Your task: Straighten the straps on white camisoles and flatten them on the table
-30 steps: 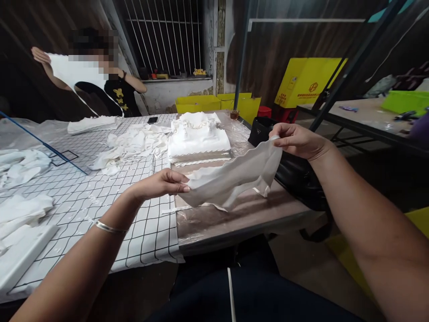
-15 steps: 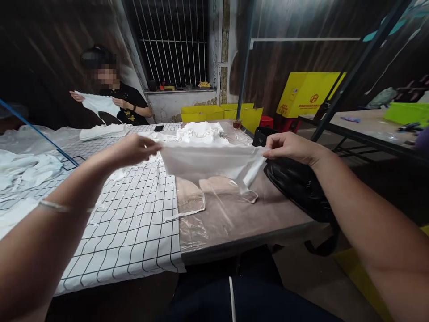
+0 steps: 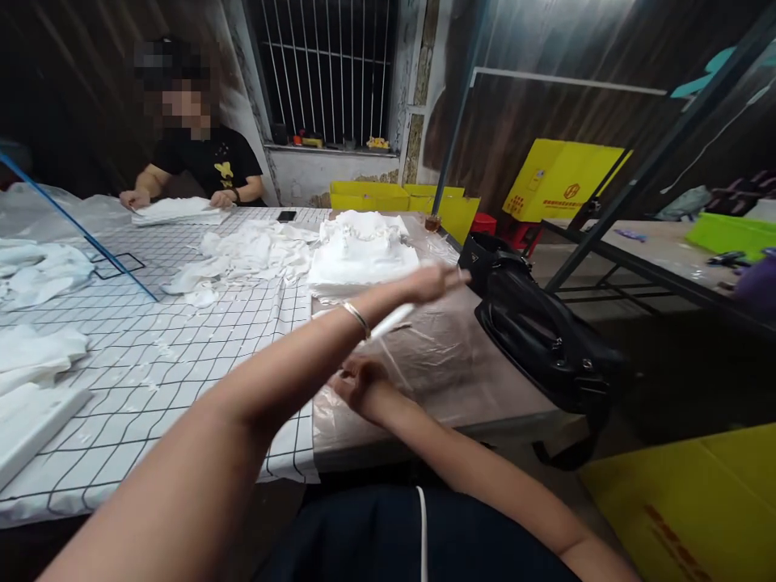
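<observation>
Over the plastic-covered desk (image 3: 485, 380) we seem mid-fold: our blurred left hand (image 3: 433, 283) reaches across above the white cloth (image 3: 394, 321), our right hand (image 3: 357, 380) curled beneath; neither grip is clear. Next calls for matching edges.

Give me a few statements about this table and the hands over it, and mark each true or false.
1. A thin bracelet sits on the person's left wrist. True.
2. The black bag lies on the grid cloth. False: it sits at the right edge of the table, off the grid cloth.
3. The left hand reaches out beyond the right hand, which is nearer the person. True.
4. The co-worker holds a cloth up in the air. False: both of that person's hands rest on a flat white pile on the table.
</observation>
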A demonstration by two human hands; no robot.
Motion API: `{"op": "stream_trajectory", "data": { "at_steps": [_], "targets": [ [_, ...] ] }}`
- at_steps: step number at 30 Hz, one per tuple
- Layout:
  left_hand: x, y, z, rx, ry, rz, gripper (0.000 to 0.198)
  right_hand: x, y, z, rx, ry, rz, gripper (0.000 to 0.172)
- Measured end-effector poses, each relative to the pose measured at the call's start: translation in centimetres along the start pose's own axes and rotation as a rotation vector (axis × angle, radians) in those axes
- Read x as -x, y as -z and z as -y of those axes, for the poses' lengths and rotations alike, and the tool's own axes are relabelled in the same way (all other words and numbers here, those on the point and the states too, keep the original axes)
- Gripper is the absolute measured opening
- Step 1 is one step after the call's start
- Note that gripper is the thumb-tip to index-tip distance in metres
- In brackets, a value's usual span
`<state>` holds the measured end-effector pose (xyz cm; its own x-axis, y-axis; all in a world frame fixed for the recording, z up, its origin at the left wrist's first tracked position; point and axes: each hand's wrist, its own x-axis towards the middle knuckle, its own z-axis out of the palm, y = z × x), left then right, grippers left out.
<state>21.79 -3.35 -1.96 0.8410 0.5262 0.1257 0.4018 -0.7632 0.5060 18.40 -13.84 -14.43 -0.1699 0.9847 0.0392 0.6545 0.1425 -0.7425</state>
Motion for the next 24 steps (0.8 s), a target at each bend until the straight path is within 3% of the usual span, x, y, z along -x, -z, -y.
{"op": "stream_trajectory", "data": {
  "at_steps": [3, 4, 6, 9, 10, 12, 14, 18, 22, 24],
  "targets": [
    [3.4, -7.3, -0.7, -0.018, -0.006, 0.26, 0.012, 3.7, 1.0, -1.5, 0.204, 0.041, 0.254, 0.03],
    [5.4, -8.7, -0.3, -0.037, 0.004, 0.278, 0.007, 5.2, 2.0, -2.2, 0.207, 0.058, 0.291, 0.025],
    [10.0, -10.2, 1.7, -0.022, -0.021, 0.196, 0.01, 8.0, 4.5, -4.1, 0.125, 0.042, 0.264, 0.017],
    [17.1, -10.6, 5.9, 0.085, 0.169, -0.085, 0.014, 10.4, 8.7, -8.2, 0.059, -0.241, -0.086, 0.023],
    [19.0, -10.6, 7.2, 0.037, 0.261, -0.193, 0.016, 10.5, 10.0, -9.8, 0.106, -0.372, -0.251, 0.026],
    [21.8, -10.8, 9.2, -0.051, 0.394, -0.334, 0.019, 10.0, 11.7, -12.6, 0.219, -0.536, -0.461, 0.029],
    [23.0, -11.1, 10.1, -0.141, 0.476, -0.389, 0.024, 8.8, 12.4, -14.4, 0.299, -0.567, -0.516, 0.031],
    [22.3, -11.7, 9.5, -0.338, 0.54, -0.351, 0.033, 6.6, 11.6, -15.2, 0.286, -0.483, -0.442, 0.026],
    [20.5, -11.8, 8.3, -0.417, 0.407, -0.313, 0.039, 6.3, 11.0, -15.4, 0.061, -0.398, -0.49, 0.026],
    [19.6, -11.9, 8.3, -0.373, 0.311, -0.244, 0.03, 6.5, 11.2, -15.8, 0.024, -0.38, -0.543, 0.03]
  ]
}}
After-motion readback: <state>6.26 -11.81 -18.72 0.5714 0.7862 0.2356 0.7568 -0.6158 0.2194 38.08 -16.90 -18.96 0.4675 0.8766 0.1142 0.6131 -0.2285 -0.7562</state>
